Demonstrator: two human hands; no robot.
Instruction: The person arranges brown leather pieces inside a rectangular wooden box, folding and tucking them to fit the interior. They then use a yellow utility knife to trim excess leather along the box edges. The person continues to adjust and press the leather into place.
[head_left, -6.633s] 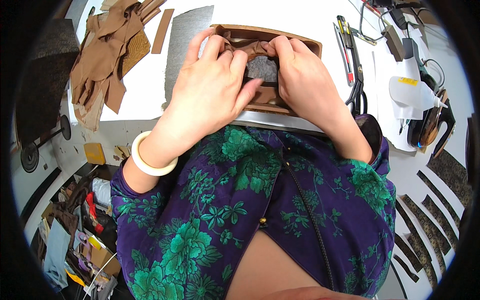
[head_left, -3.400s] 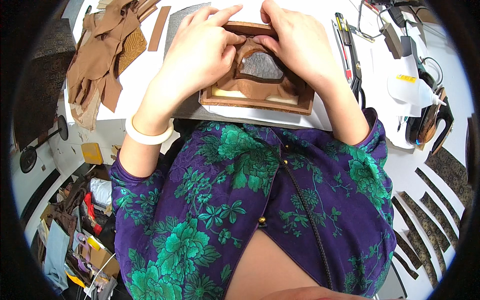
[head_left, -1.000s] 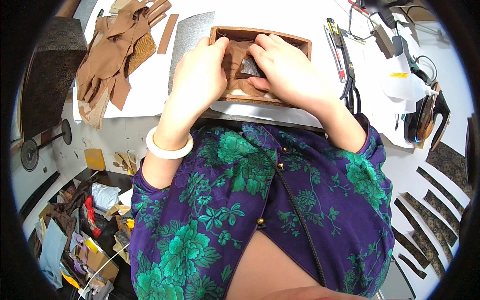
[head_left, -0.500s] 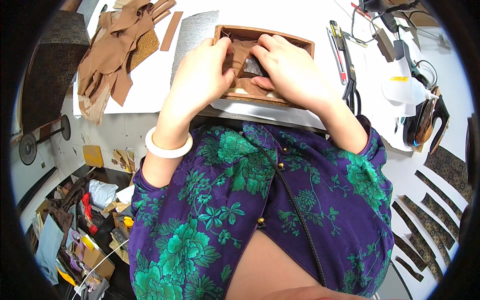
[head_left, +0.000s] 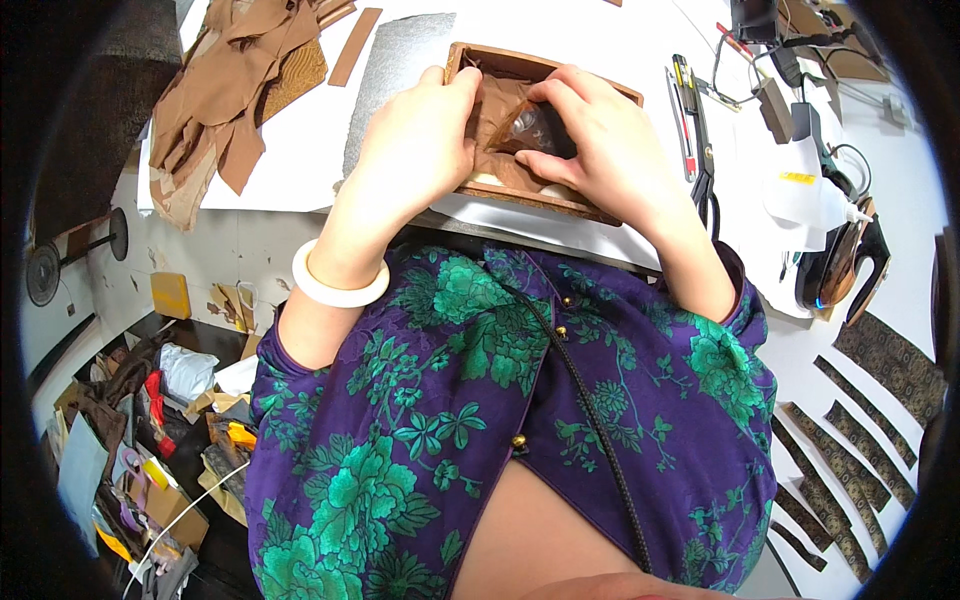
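Note:
A shallow brown box (head_left: pixel 540 200) with raised walls stands at the table's near edge, brown cloth (head_left: pixel 495 110) crumpled inside it. My left hand (head_left: pixel 418 140) wraps over the box's left wall, fingers curled at the inner side against the cloth. Inside the box, my right hand (head_left: pixel 618 145) curls its fingers and thumb around a dark piece with a shiny, clear-looking surface (head_left: pixel 528 128). Much of that piece is hidden under the palm, so its kind does not show. Pale rounded bits peek out along the near wall.
Brown leather-like scraps (head_left: pixel 235 100) heap at the left, near a grey sheet (head_left: pixel 395 75). Right of the box lie a cutter (head_left: pixel 684 85) and black scissors (head_left: pixel 703 150). Farther right are a white bottle (head_left: pixel 825 205) and dark patterned strips (head_left: pixel 850 440). A cluttered bin (head_left: pixel 180 450) sits lower left.
The view has shifted slightly. My right thumb and fingers have spread wider around the dark piece, and more of its shiny surface shows. My left hand stays at the box's left wall.

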